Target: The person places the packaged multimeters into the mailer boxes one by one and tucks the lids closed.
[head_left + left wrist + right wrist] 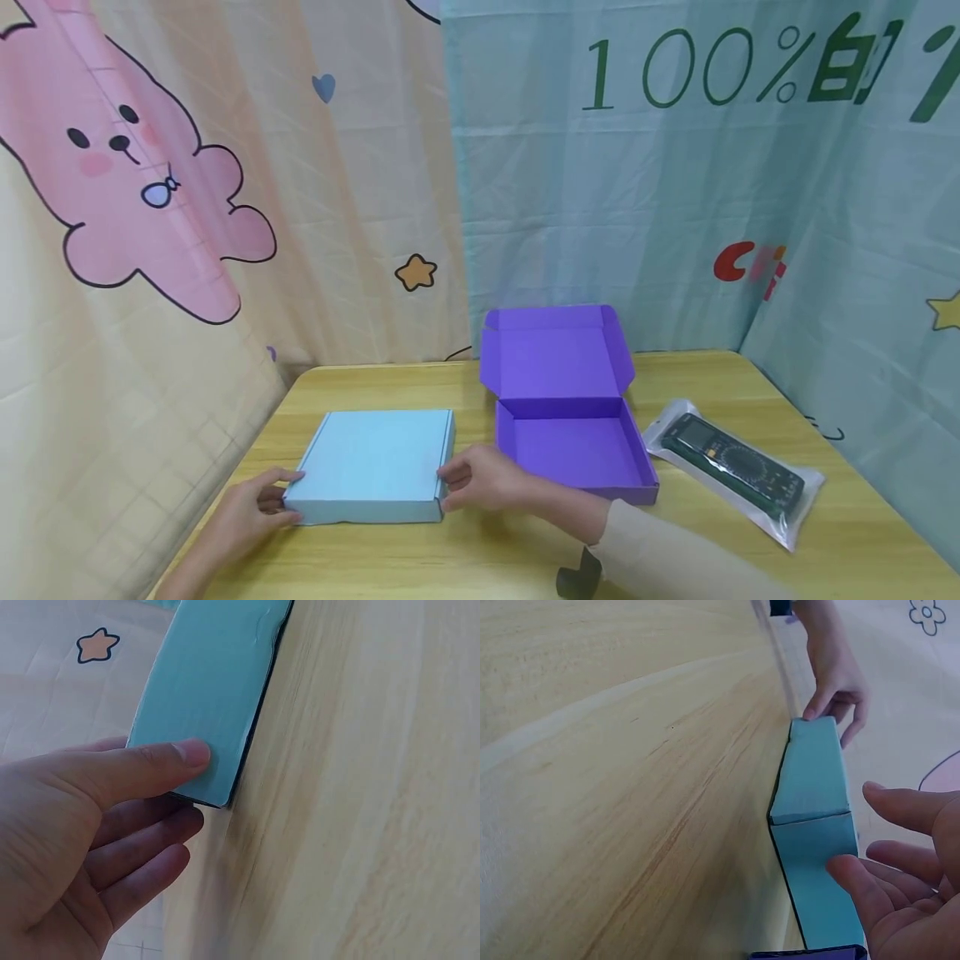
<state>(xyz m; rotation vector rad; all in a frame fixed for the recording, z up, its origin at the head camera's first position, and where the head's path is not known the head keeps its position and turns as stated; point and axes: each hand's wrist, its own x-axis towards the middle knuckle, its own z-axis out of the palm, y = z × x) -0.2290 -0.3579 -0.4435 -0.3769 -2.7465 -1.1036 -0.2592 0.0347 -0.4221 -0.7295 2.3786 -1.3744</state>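
A closed light blue cardboard box (375, 458) lies flat on the wooden table, left of centre. My left hand (251, 517) pinches its front left corner. In the left wrist view the thumb (193, 753) presses on the box's front face, with the lower fingers loosely bent beside the corner. At the opposite end, my right hand (487, 479) is by the front right corner. One fingertip (846, 868) touches the box's right side in the right wrist view, while the thumb (885, 801) stands off the box.
Right of the blue box stands a purple cardboard box (577, 450) with its lid raised. Farther right, a dark digital multimeter (738, 467) lies in clear plastic wrapping. Printed curtains (360, 183) surround the table (397, 558) at the back and sides.
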